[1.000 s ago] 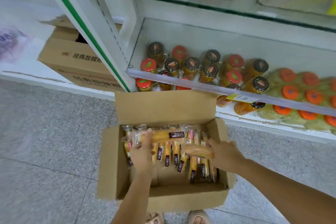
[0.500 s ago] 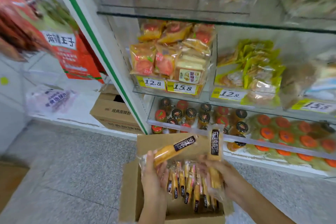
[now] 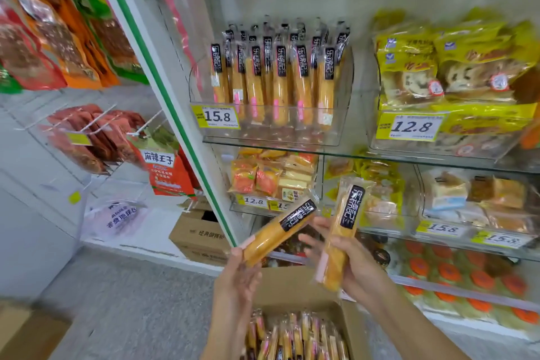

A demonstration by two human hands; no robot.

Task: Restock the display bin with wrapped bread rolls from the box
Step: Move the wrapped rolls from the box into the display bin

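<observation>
The left hand grips the lower end of one wrapped bread roll, tilted up to the right. The right hand holds a second wrapped roll nearly upright, just beside the first. Both are above the open cardboard box of rolls. The clear display bin, on the glass shelf's left end, holds upright rolls behind a 15.8 price tag.
</observation>
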